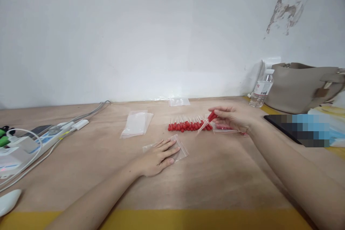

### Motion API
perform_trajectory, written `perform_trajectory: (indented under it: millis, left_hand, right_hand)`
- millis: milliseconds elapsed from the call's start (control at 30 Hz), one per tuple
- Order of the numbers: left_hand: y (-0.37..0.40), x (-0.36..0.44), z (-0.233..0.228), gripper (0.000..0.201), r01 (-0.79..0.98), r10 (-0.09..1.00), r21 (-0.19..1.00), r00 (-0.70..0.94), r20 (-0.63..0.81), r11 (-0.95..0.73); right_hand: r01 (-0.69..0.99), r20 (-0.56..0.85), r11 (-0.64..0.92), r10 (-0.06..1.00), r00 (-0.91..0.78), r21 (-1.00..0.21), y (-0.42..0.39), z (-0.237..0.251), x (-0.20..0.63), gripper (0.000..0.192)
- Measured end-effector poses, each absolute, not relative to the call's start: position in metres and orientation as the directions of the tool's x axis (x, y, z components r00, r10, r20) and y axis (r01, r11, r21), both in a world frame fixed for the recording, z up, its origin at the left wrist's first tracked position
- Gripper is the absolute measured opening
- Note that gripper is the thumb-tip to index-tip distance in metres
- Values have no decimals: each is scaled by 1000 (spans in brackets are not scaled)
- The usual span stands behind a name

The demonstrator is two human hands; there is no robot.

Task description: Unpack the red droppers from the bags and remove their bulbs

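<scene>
Yellow strip [188, 220] fronts table [221, 183], wall [134, 43] beyond; left hand [159, 156] spread, right hand [234, 116] pinching picks [212, 116]

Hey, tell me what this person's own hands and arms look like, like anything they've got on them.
The left hand and right hand wear no gloves, and no rings or watch show. Both forearms are bare, with no sleeves in view. A small spot marks the left forearm near the wrist.

Table [215, 183], bags [135, 125] and power strip [50, 138] suggest a workspace.
</scene>
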State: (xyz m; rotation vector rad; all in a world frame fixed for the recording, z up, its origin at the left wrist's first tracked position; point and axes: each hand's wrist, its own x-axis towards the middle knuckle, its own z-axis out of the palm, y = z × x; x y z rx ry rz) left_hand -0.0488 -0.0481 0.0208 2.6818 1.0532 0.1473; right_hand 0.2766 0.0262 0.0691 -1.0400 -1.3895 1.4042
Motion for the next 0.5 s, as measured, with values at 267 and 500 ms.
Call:
perform_trajectory:
  millis: [267, 500]
  left_hand:
    - [-57, -45, 14, 48, 816, 835, 179, 539, 111, -550]
    - [-50, -50, 14, 37, 879, 902, 252, 338, 268, -404]
  right_hand:
    - [386, 615, 616, 775, -145, -686, 34, 56, 248, 20]
    - [587, 637, 665, 709, -302, -462, 50, 13, 219, 23]
